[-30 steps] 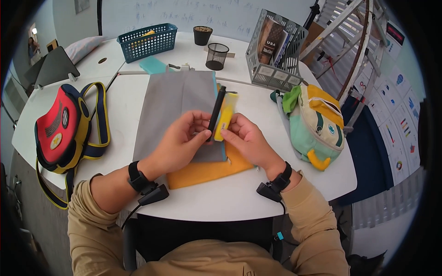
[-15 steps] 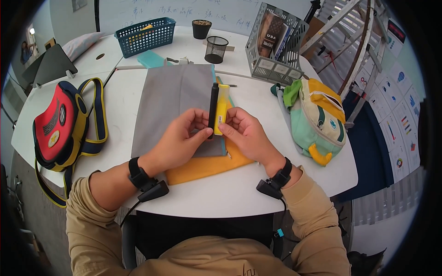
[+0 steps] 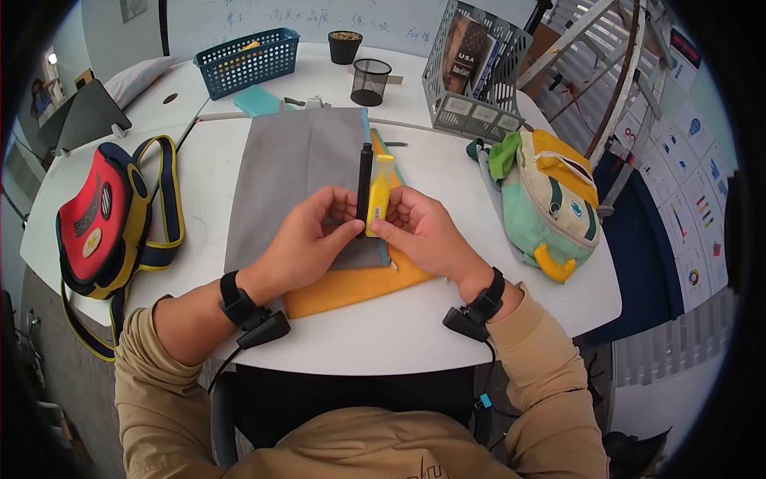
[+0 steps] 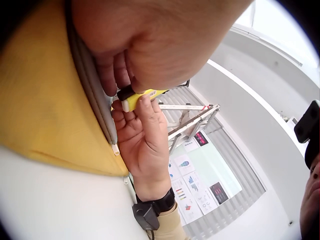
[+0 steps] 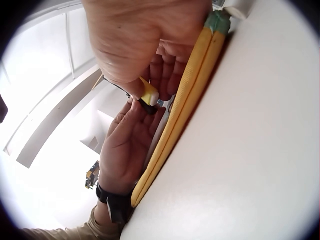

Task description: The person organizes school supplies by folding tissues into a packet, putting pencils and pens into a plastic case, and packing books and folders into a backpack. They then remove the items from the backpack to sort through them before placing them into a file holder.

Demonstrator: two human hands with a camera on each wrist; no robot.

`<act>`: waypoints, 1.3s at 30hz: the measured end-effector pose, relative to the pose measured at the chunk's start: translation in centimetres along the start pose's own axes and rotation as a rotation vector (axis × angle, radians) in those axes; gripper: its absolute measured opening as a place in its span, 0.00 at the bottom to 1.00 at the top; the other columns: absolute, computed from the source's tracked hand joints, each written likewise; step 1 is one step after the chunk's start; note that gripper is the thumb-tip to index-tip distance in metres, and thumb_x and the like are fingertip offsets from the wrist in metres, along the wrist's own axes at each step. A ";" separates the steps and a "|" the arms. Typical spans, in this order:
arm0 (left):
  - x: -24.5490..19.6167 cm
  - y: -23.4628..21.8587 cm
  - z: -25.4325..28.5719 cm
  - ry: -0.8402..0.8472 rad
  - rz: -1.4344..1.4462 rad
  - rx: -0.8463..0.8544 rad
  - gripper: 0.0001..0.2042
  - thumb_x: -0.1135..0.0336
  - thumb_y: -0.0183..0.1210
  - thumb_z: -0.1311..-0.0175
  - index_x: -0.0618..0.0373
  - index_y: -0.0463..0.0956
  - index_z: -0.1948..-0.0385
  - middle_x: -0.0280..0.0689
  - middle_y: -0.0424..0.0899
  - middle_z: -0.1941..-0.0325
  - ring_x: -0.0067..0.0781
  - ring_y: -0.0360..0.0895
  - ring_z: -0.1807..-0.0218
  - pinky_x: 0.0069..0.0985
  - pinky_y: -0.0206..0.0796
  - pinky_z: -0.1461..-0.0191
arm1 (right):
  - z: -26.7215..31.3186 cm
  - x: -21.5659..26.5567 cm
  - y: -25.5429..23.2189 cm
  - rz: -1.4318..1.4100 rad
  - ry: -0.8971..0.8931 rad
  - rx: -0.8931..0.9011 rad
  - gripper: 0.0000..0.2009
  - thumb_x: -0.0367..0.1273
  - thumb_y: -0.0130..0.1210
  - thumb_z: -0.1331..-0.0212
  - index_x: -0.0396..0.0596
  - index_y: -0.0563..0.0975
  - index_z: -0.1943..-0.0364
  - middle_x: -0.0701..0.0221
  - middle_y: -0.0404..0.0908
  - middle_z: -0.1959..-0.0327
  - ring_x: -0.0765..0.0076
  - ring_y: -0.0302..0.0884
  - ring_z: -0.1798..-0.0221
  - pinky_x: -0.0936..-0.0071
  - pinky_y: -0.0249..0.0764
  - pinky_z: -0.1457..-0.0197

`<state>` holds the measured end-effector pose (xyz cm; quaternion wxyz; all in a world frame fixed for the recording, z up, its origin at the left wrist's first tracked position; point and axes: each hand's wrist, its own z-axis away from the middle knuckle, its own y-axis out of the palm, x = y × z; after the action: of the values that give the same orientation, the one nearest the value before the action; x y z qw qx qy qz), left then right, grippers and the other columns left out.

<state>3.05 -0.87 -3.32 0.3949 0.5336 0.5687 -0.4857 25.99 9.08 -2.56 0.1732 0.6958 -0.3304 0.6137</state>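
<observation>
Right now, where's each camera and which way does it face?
Head: worn there, facing forward and down at left hand and right hand; both sleeves show.
Left wrist: strapped there, looking past left hand at right hand; right sleeve, part of the head show.
Right wrist: strapped there, looking past right hand at left hand, left sleeve visible.
Both wrist views share the yellow highlighter.

Red bag (image 3: 89, 219) at left, blue basket (image 3: 254, 72), mesh cup (image 3: 370, 83), possibly a laptop (image 3: 86, 116)

"USA" on the dark book (image 3: 465, 72), smaller line too fuzzy tbh, Chinese writing (image 3: 335, 19) on the whiteboard (image 3: 399, 36), label (image 3: 377, 213) on yellow marker (image 3: 380, 190) unreadable
</observation>
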 end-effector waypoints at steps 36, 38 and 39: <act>-0.4 0.4 0.3 0.152 -0.228 -0.038 0.24 0.82 0.64 0.20 0.60 0.81 0.25 0.37 0.83 0.35 0.23 0.86 0.46 0.23 0.87 0.42 | -0.4 0.2 0.2 -0.135 -0.004 -0.049 0.14 0.27 0.68 0.20 0.36 0.84 0.38 0.66 0.94 0.44 0.75 0.92 0.43 0.73 0.87 0.36; -0.8 0.6 0.5 0.172 -0.225 -0.037 0.25 0.80 0.65 0.20 0.58 0.81 0.23 0.39 0.85 0.35 0.26 0.86 0.46 0.23 0.85 0.42 | -0.1 1.0 0.1 -0.123 -0.011 -0.071 0.13 0.27 0.68 0.20 0.36 0.85 0.38 0.66 0.94 0.45 0.75 0.91 0.44 0.73 0.86 0.37; -1.0 0.7 0.6 0.178 -0.220 -0.048 0.25 0.80 0.65 0.20 0.58 0.80 0.23 0.39 0.86 0.34 0.26 0.86 0.47 0.24 0.84 0.43 | 0.1 1.7 0.0 -0.114 -0.010 -0.080 0.13 0.27 0.68 0.20 0.36 0.85 0.39 0.66 0.94 0.46 0.76 0.91 0.45 0.73 0.86 0.38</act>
<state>3.83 -1.69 -2.53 0.2997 0.4997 0.6679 -0.4630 26.16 8.59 -0.89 0.2337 0.7091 -0.3154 0.5858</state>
